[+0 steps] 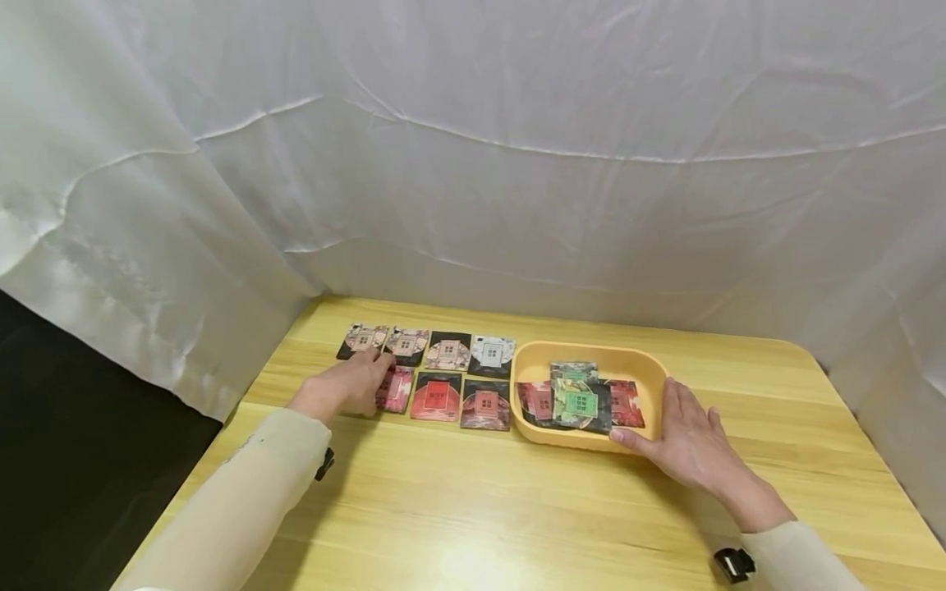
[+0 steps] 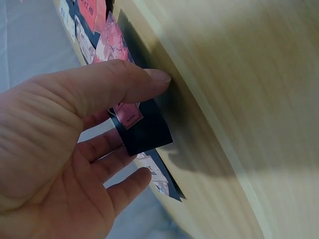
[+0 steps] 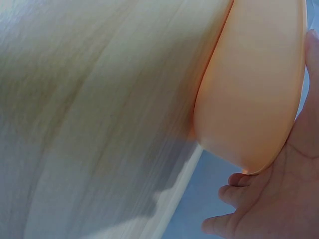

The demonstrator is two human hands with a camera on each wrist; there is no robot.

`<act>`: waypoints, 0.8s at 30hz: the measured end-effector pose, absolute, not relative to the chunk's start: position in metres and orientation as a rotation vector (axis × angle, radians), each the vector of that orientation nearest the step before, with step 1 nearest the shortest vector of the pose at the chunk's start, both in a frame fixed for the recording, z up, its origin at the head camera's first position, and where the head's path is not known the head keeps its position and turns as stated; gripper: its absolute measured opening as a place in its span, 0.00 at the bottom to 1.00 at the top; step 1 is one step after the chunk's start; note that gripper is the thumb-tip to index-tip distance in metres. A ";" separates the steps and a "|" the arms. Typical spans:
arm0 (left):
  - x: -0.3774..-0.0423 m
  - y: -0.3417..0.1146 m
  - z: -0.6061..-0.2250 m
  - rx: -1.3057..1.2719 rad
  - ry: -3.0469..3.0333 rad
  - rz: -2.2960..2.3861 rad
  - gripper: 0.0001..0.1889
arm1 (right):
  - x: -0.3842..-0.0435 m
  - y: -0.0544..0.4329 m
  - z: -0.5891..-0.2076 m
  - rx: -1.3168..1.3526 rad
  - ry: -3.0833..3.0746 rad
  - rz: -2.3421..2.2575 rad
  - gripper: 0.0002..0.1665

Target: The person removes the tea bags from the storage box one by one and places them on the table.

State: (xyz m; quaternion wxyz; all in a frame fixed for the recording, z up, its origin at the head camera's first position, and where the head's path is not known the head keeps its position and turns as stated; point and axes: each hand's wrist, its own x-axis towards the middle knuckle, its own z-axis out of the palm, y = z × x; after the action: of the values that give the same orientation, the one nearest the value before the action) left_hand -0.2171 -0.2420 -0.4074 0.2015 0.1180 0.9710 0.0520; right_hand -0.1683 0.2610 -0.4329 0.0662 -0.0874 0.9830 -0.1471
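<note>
My left hand (image 1: 353,387) pinches a pink and black flat packet (image 1: 396,389) between thumb and fingers, at the left end of the lower row. In the left wrist view the thumb crosses this packet (image 2: 147,130), hiding its middle. A red packet (image 1: 436,396) and a dark red packet (image 1: 485,405) lie to its right. My right hand (image 1: 691,435) touches the yellow tray (image 1: 650,359) at its right end, thumb at the front rim and fingers extended along the side. Inside the tray lie several packets, a green one (image 1: 581,404) on top.
Behind the lower row runs an upper row of packets, from a black and pale pink one (image 1: 362,340) at the left to a white and black one (image 1: 491,356) beside the tray. Pale cloth (image 1: 517,222) hangs behind the wooden table (image 1: 458,501).
</note>
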 end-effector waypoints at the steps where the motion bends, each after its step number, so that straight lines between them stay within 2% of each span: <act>1: -0.217 -0.242 -0.408 0.331 2.714 0.140 0.49 | -0.168 0.261 -0.433 -0.264 2.966 -0.446 0.80; 13: -0.219 -0.240 -0.406 0.334 2.721 0.121 0.50 | -0.168 0.261 -0.434 -0.257 2.959 -0.476 0.80; 19: -0.218 -0.228 -0.395 0.367 2.819 0.082 0.42 | -0.168 0.260 -0.434 -0.247 2.954 -0.486 0.80; 24: -0.217 -0.190 -0.373 0.467 2.971 0.128 0.37 | -0.167 0.260 -0.434 -0.246 2.961 -0.479 0.81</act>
State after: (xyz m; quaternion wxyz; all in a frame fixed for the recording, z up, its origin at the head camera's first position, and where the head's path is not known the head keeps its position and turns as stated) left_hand -0.2172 -0.1899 -0.3733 0.0658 0.1549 0.9848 0.0425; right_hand -0.1673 0.2604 -0.4341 0.0660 -0.0815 0.9817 -0.1589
